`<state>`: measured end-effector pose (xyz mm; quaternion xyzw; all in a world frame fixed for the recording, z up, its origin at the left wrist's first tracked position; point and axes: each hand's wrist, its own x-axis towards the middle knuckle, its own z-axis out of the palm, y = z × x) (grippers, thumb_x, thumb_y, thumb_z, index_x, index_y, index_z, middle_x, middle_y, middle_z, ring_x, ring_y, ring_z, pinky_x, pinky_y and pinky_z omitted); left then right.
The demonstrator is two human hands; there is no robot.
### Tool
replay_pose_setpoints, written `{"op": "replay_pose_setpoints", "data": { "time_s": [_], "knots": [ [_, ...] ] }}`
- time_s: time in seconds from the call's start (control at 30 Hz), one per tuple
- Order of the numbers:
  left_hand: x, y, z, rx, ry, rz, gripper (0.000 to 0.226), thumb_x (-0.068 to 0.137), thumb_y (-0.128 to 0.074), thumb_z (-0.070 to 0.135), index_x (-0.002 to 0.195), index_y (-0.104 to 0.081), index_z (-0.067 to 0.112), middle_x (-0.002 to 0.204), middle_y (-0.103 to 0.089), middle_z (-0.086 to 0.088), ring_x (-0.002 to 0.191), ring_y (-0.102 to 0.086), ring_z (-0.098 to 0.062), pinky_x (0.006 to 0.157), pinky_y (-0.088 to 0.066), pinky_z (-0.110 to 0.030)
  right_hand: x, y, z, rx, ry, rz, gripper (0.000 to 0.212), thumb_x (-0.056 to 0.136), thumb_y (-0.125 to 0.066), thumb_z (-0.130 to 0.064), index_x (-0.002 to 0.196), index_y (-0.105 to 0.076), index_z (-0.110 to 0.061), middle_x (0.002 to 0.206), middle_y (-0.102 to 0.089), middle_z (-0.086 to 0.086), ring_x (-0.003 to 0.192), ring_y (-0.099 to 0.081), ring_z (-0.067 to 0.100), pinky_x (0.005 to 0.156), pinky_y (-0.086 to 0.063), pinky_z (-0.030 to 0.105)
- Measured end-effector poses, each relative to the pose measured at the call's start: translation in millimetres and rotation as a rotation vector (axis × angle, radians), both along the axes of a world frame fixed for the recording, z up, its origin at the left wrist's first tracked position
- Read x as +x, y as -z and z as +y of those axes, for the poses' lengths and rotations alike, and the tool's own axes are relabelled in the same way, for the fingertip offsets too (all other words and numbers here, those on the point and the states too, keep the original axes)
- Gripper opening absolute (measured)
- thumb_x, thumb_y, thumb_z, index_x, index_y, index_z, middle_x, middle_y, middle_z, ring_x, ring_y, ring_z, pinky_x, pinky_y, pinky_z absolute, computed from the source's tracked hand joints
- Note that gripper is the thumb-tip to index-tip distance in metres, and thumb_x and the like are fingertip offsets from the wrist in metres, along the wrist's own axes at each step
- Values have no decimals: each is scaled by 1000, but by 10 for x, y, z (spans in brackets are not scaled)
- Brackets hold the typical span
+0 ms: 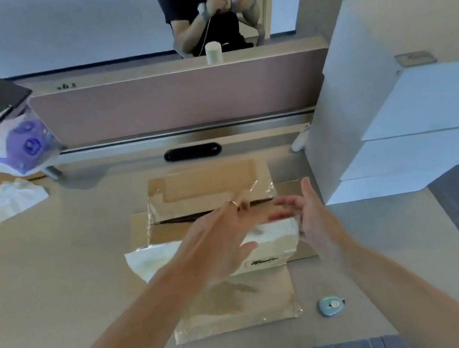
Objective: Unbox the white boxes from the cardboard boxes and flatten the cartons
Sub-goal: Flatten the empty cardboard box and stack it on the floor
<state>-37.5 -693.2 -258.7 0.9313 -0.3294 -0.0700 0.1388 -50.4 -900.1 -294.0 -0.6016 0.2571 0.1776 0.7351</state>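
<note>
1. Cardboard carton (209, 188): on the counter (73, 269), directly under my hands. Brown, top slit open, a dark gap showing just beyond my fingers. Far flap lies back away from me; near flap (235, 305) hangs toward me below my wrists. Both carry shiny clear tape.
2. White sheet (273, 241): lies across the carton top, between and beneath my hands. Paper or plastic, I cannot tell. Black print (264, 262) near its front edge, too blurred to read.
3. Left hand (219, 234): fingers stretched out flat over the sheet, holding nothing; ring (233, 202) on one finger.
4. Right hand (314, 218): fingers straight, palm turned inward, at the sheet's right end. Contact unclear through blur.
5. White boxes (421, 117): stacked to the right of my right hand, beyond it. Small label (415, 59) on the top face, unreadable.
6. Small pale blue cutter (331, 305): on the counter, nearer me than my right hand, just beside the near flap.
7. Crumpled tissue (16, 198): far left of my left hand.
8. Purple-and-white pack (24, 146): beyond the tissue; markings not legible.
</note>
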Motion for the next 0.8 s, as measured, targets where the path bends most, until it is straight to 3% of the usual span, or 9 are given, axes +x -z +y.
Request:
{"op": "replay_pose_setpoints", "data": {
  "time_s": [0.1,0.2,0.27,0.33,0.4,0.47,0.57,0.7,0.8],
  "knots": [
    [-190,-134,281,-100,-65,246,37,97,-45,66,119,-60,41,112,-49,21,77,-54,0,73,-46,-22,31,-141,-42,26,-297,145,77,94,-31,-69,113,-68,-3,98,-73,16,82,-71,28,78,-54,37],
    [-170,-89,591,-94,-185,497,30,104,-41,56,104,-65,39,99,-60,21,88,-59,-1,82,-50,-26,25,-114,2,-188,-582,200,52,96,-48,-57,116,-66,-13,107,-74,7,83,-73,17,92,-55,37],
    [-71,148,808,-70,-333,654,26,103,-44,52,120,-62,43,107,-62,23,90,-62,0,86,-52,-25,24,-58,59,-451,-800,141,39,92,-60,-57,118,-64,-28,112,-70,-7,84,-71,4,95,-55,31],
    [42,439,951,-210,-501,793,41,103,-49,46,144,-49,39,108,-65,17,88,-67,-2,86,-55,-25,13,32,146,-633,-911,82,44,87,-69,-57,125,-59,-37,115,-63,-19,90,-65,-1,87,-49,19],
    [158,661,997,-486,-720,917,58,102,-55,33,156,-34,26,90,-65,7,74,-65,-9,75,-55,-25,18,137,260,-730,-878,17,55,84,-76,-50,132,-53,-38,116,-59,-22,95,-60,-2,85,-45,15],
    [227,772,976,-782,-914,1017,63,101,-60,19,157,-32,18,87,-61,3,83,-61,-14,80,-55,-32,62,231,392,-686,-748,-5,60,82,-81,-41,134,-51,-35,119,-60,-19,98,-62,-2,87,-47,17],
    [250,873,982,-1024,-1025,1013,64,98,-67,18,154,-38,20,123,-63,11,118,-61,-10,99,-55,-39,188,298,611,-480,-456,90,61,79,-84,-38,132,-54,-31,121,-64,-15,108,-63,4,97,-48,27],
    [188,915,1032,-1052,-954,976,64,95,-71,24,146,-39,45,139,-49,26,123,-55,-2,104,-52,-46,358,300,788,-321,-194,149,78,71,-87,-47,138,-49,-35,120,-68,-14,116,-61,12,112,-40,47],
    [152,959,1068,-999,-907,929,70,95,-72,26,149,-36,52,142,-45,31,124,-55,-1,109,-48,-47,485,265,867,-171,-40,144,63,78,-84,-35,134,-55,-29,118,-72,-8,111,-66,13,108,-39,42]
  ]
}}
